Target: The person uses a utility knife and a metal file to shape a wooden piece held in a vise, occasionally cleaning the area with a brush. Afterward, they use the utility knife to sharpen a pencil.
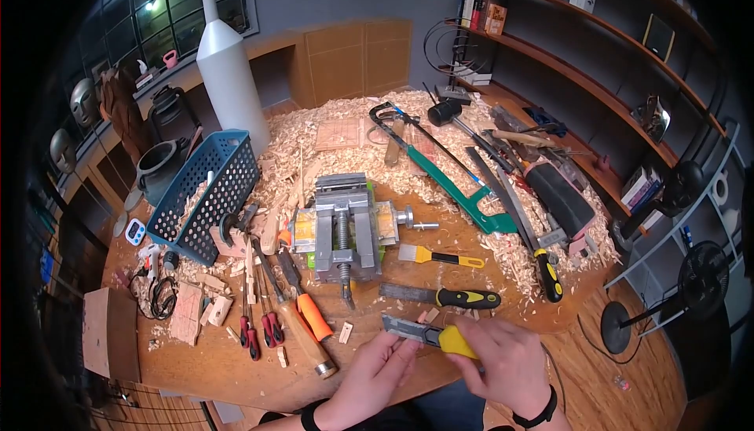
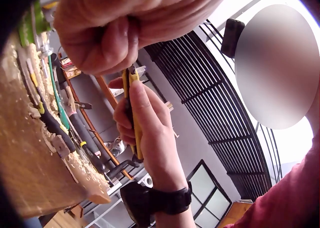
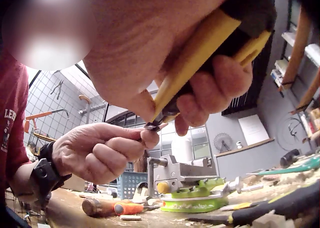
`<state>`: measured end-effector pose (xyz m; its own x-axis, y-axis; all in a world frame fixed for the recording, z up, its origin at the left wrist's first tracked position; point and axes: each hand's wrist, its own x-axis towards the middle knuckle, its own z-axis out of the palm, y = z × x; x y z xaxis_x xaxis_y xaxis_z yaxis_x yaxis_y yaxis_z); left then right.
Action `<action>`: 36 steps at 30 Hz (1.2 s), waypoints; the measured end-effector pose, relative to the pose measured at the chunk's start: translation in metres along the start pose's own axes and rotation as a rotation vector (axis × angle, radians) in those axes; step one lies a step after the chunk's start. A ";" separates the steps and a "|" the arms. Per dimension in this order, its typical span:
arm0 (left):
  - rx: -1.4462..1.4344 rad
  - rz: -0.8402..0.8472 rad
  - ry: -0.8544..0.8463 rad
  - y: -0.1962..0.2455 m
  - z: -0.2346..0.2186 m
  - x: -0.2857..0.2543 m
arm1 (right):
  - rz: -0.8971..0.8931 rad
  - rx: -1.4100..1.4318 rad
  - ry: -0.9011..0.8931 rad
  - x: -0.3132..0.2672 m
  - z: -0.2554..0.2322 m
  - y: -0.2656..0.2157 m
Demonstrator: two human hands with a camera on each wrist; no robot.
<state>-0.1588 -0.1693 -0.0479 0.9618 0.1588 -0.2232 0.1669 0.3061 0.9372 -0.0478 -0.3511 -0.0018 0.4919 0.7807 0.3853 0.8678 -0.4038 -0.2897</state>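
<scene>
In the head view my right hand (image 1: pixel 506 360) grips a yellow-and-black utility knife (image 1: pixel 457 342), its blade (image 1: pixel 404 327) pointing left above the table's near edge. My left hand (image 1: pixel 381 372) is right at the blade, thumb and fingertips pinching a small thin piece of wood (image 1: pixel 423 316) that is mostly hidden. The right wrist view shows the left fingertips (image 3: pixel 150 138) close under the knife's tip. In the left wrist view the right thumb lies along the yellow knife handle (image 2: pixel 138 133). A rasp-like tool with a black-and-yellow handle (image 1: pixel 469 298) lies just beyond both hands.
A grey vise (image 1: pixel 343 231) stands mid-table, with a yellow brush (image 1: pixel 441 257) beside it. Chisels (image 1: pixel 302 333) and red-handled screwdrivers (image 1: pixel 272 329) lie left. A green hacksaw (image 1: pixel 440 176) and a curved saw (image 1: pixel 522 219) lie right among shavings. A blue basket (image 1: pixel 236 160) stands back left.
</scene>
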 end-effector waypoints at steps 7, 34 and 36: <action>0.031 0.071 -0.004 0.003 0.000 0.013 | 0.008 0.030 0.059 0.012 0.012 0.010; 0.011 0.047 0.011 0.002 -0.001 -0.004 | -0.006 0.048 0.006 0.001 0.005 0.001; 0.032 0.043 0.046 -0.002 -0.003 -0.006 | 0.004 0.063 0.002 0.001 0.004 0.001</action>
<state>-0.1653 -0.1684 -0.0492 0.9573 0.2144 -0.1940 0.1334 0.2679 0.9542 -0.0466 -0.3488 -0.0054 0.4954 0.7782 0.3859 0.8597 -0.3757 -0.3461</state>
